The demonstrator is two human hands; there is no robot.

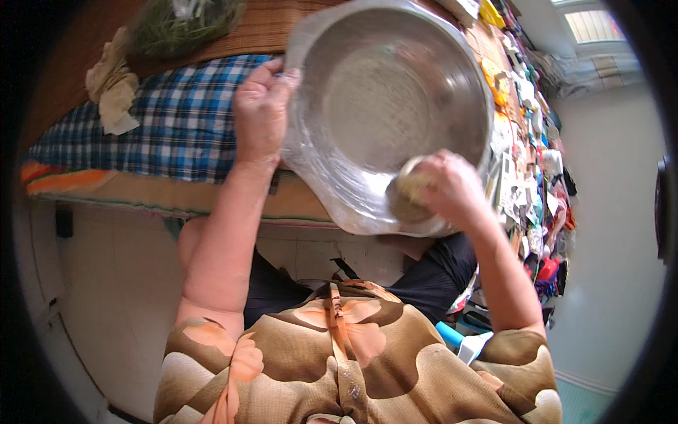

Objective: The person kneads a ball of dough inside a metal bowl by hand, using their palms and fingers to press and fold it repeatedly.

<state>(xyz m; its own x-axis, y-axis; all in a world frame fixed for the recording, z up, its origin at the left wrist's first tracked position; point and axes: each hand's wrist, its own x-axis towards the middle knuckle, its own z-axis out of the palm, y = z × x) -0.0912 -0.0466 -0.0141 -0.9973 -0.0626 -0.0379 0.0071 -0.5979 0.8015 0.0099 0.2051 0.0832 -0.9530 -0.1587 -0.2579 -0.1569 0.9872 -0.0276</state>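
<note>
My left hand (263, 114) grips the left rim of a wide, shiny metal basin (378, 100), with the thumb on the edge. The basin is tilted so that its inside faces me. Whitish streaks and smears cover its floor and near wall. Inside, at the lower right, my right hand (450, 183) presses a pale yellowish soft lump (416, 180) against the wall. The hand and lump are blurred, so whether the lump is dough or a wad of cloth is unclear. My right fingertips are partly hidden.
A blue plaid cloth (180, 116) covers the padded surface at left. Crumpled pale paper (116, 100) and a plastic bag of greens (183, 26) lie there. Clutter (529, 143) lines the right side. My knees are under the basin, above a tiled floor (122, 281).
</note>
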